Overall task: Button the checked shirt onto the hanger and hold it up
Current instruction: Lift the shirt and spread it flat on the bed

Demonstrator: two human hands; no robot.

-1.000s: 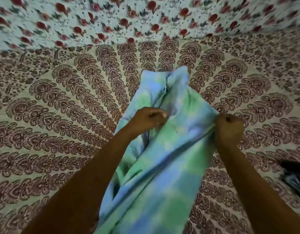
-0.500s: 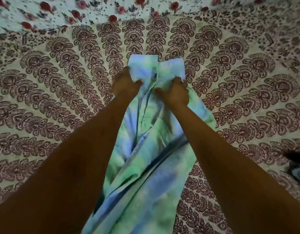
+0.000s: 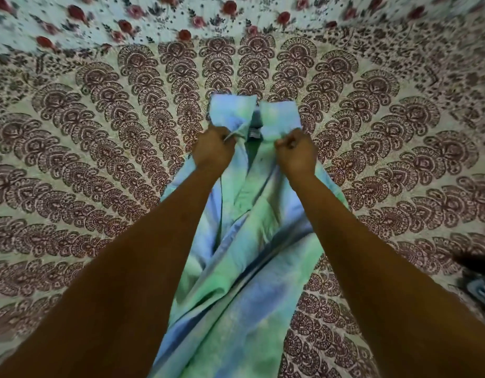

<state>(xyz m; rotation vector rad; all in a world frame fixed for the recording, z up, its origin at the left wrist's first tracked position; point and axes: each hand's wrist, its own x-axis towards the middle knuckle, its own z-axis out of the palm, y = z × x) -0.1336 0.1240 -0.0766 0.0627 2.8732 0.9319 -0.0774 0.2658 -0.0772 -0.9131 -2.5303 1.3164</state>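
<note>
Gripping the collar end of the checked shirt (image 3: pixel 235 268), the left hand (image 3: pixel 212 151) and the right hand (image 3: pixel 297 154) are each closed into a fist on the fabric just below a collar flap, one on either side of the open neck. The shirt, in soft green and blue, lies lengthwise over a patterned bedsheet (image 3: pixel 86 159), collar away from the person, its lower part running out of the bottom edge between the two bare forearms. A small pale label shows inside the neck, too blurred to read. No hanger can be made out; the folds hide whatever lies inside. Buttons are not discernible. At the right edge a dark object (image 3: pixel 478 276) is cut off and unidentifiable.
</note>
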